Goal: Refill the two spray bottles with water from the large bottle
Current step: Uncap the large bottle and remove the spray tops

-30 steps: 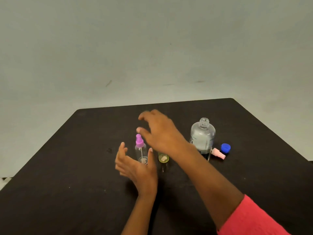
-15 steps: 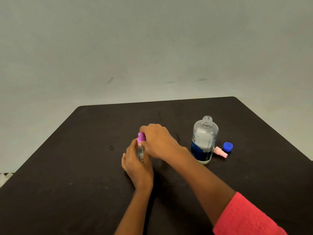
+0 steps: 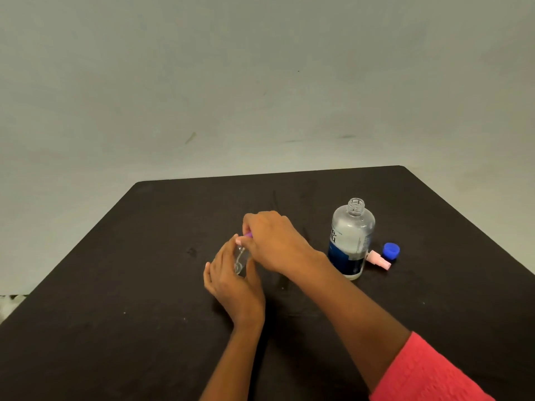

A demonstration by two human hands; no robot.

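Note:
A small clear spray bottle [image 3: 241, 260] stands upright near the middle of the black table [image 3: 144, 256]. My left hand [image 3: 231, 282] is wrapped around its body. My right hand [image 3: 275, 244] covers the bottle's purple spray top [image 3: 248, 234] and pinches it from above. The second small spray bottle, yellowish earlier, is hidden behind my right hand. To the right stands the large clear bottle [image 3: 351, 241] with a blue label, uncapped and partly filled with water.
A pink spray head [image 3: 379, 260] lies on the table just right of the large bottle, with a blue cap [image 3: 391, 250] beside it. The table's far edge [image 3: 275, 174] meets a plain grey wall.
Both hands came down from hovering onto the purple-topped spray bottle: the left closed around its body, the right closed on its top. The yellowish bottle became hidden.

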